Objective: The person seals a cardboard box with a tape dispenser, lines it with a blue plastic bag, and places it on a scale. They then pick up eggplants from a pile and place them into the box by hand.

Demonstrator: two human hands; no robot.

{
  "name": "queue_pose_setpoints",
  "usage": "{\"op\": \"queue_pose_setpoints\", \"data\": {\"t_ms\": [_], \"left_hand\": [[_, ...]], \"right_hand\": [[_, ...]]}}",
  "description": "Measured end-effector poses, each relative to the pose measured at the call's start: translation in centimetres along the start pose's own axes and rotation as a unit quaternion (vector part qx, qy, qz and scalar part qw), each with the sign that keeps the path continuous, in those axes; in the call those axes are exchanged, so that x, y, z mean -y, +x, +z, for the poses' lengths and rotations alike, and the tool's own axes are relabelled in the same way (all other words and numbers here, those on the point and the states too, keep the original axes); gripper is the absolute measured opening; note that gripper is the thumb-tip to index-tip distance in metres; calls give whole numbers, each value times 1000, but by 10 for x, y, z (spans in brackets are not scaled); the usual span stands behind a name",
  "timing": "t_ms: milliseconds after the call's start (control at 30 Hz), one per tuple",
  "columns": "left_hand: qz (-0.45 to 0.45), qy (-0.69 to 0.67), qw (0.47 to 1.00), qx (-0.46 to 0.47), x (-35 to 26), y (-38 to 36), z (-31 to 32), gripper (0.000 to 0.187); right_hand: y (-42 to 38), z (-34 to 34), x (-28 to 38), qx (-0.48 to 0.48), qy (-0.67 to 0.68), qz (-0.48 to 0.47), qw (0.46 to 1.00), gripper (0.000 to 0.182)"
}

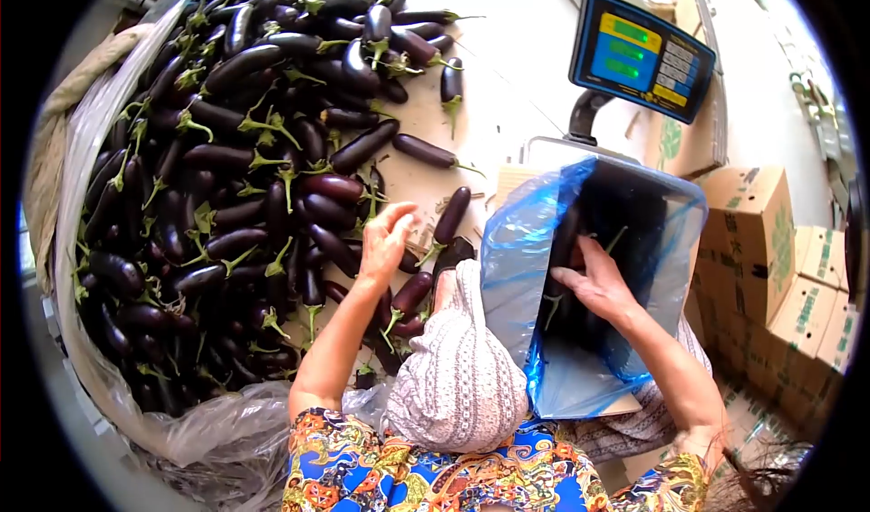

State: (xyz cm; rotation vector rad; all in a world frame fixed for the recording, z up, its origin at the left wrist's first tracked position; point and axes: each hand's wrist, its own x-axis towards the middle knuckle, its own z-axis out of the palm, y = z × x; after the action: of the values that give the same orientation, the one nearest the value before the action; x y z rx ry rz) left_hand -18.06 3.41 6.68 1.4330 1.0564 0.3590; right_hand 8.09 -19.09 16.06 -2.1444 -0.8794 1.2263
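Observation:
My right hand is inside a box lined with a blue plastic bag. Its thumb and fingers are round a dark eggplant near the box's left wall. More eggplants lie in the shadow beneath, hard to tell apart. My left hand hangs above the right edge of a large heap of eggplants. Its fingers are loosely bent and apart, with nothing seen in them. A single eggplant rests just right of that hand, beside my shoe.
The box stands on a scale whose lit display rises behind it. Flattened and stacked cardboard boxes are on the right. Clear plastic sheeting edges the heap. A few loose eggplants lie on the pale floor.

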Motion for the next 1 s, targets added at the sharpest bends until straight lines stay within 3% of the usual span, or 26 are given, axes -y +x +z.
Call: {"op": "queue_pose_setpoints", "data": {"t_ms": [67, 100, 133, 167, 267, 300, 367, 467, 500, 533, 600, 633, 667, 733, 800, 867, 933, 1000], "left_hand": [[86, 188, 975, -81, 37, 35, -25, 30], [145, 241, 951, -127, 43, 53, -33, 28], [163, 316, 925, -135, 35, 70, -42, 28], [253, 359, 881, -178, 53, 95, -51, 30], [151, 507, 826, -191, 65, 144, -72, 42], [120, 527, 820, -188, 76, 155, -79, 44], [71, 546, 816, -176, 85, 163, -89, 45], [168, 446, 840, -260, 110, 179, -115, 40], [179, 393, 860, -270, 90, 169, -121, 35], [131, 357, 886, -265, 79, 160, -128, 35], [64, 219, 960, -165, 66, 137, -139, 36], [128, 244, 950, -143, 59, 121, -136, 33], [139, 317, 936, -71, 61, 112, -139, 40], [183, 551, 814, -1, 65, 90, -130, 58], [205, 604, 769, -23, 76, 91, -115, 63], [237, 650, 722, 3, 81, 106, -108, 44], [252, 684, 684, 13, 77, 107, -103, 40], [248, 662, 706, -30, 66, 101, -104, 42]], "right_hand": [[31, 22, -32, -59, -125, -8, 990, 55], [39, 20, -29, -34, -69, -3, 997, 52], [43, 17, -28, 6, 0, 65, 998, 49], [41, 15, -18, 3, 16, 73, 997, 49], [33, 32, -30, -93, 13, 14, 995, 50], [34, 38, -37, -124, -26, -21, 992, 55], [30, 32, -36, -76, -26, 15, 997, 56], [28, 11, -3, 31, 33, 107, 993, 52], [32, 13, -14, 13, 4, 87, 996, 49], [35, 16, -25, -4, -25, 66, 997, 47], [44, 21, -23, -28, -63, 47, 997, 47], [49, 23, -20, -42, -82, 35, 995, 47], [50, 25, -20, -40, -85, 22, 995, 47], [46, 23, -21, -40, -94, -4, 995, 49], [41, 21, -13, -38, -94, -26, 994, 52], [35, 20, -10, -46, -105, -42, 993, 52], [24, 9, 6, -24, -118, -32, 992, 52], [14, 1, 23, -6, -106, -13, 994, 50]]}}
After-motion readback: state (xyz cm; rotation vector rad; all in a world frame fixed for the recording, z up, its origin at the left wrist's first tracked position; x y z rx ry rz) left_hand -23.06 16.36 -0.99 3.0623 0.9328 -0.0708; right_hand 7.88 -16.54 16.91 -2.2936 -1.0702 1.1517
